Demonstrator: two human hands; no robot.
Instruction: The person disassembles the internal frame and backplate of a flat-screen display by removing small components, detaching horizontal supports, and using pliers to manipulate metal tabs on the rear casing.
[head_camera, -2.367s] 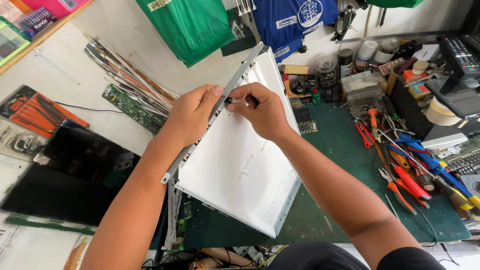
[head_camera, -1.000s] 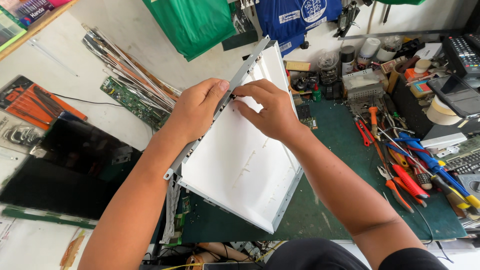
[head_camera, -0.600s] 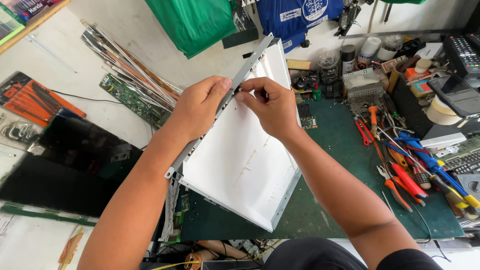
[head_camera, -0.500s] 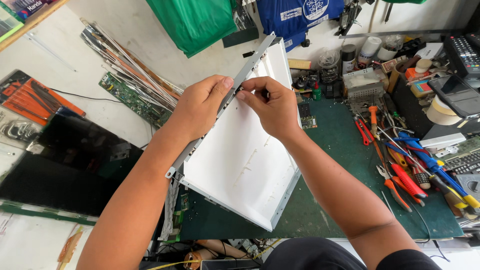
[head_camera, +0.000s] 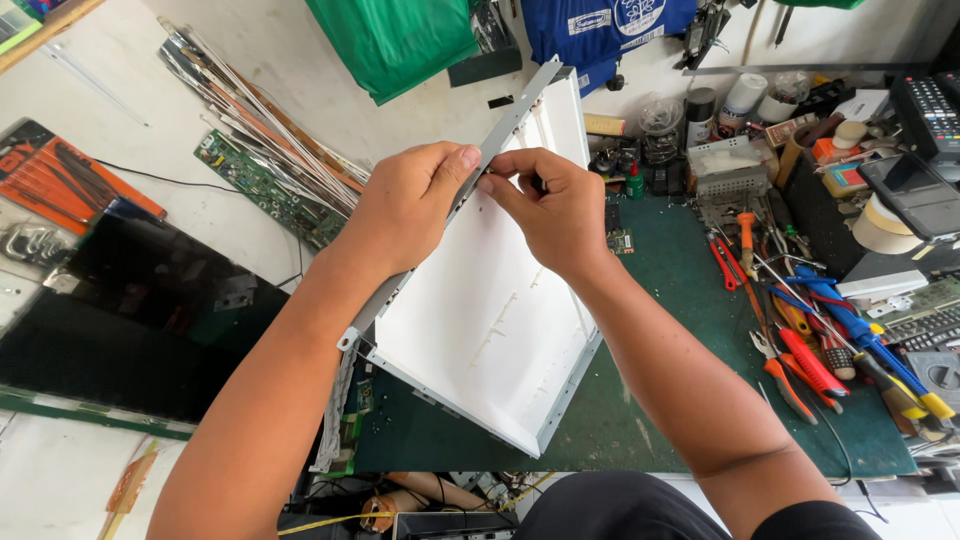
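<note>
Cluttered workbench, seen from above: a white top (head_camera: 120, 470) on one side and a green mat (head_camera: 680, 330) on the other. At the centre stands a white panel (head_camera: 490, 310), a shallow tray-like sheet with a grey metal frame, tilted up on its lower edge where the mat meets the white top.

Both bare hands meet at the panel's upper left edge, along a grey metal strip (head_camera: 520, 105) that runs up that side. The left hand (head_camera: 405, 205) is curled round the strip from outside, fingers closed over it and thumb tip pressing near the top. The right hand (head_camera: 550, 205) sits just beside it on the panel's white face, thumb and forefinger pinched together on something small at the strip; what it pinches is too small to tell.

Left of the panel lies a black screen (head_camera: 130, 320), flat on the white top. Beyond that, up and left of the panel, are a green circuit board (head_camera: 255, 185) and a bundle of thin strips (head_camera: 250, 120). Right of the panel, on the mat, lies a heap of pliers and screwdrivers (head_camera: 820, 340) with red, blue and yellow handles. Behind the panel, against the wall, hang a green cloth (head_camera: 395, 40) and a blue cloth (head_camera: 600, 30).
</note>
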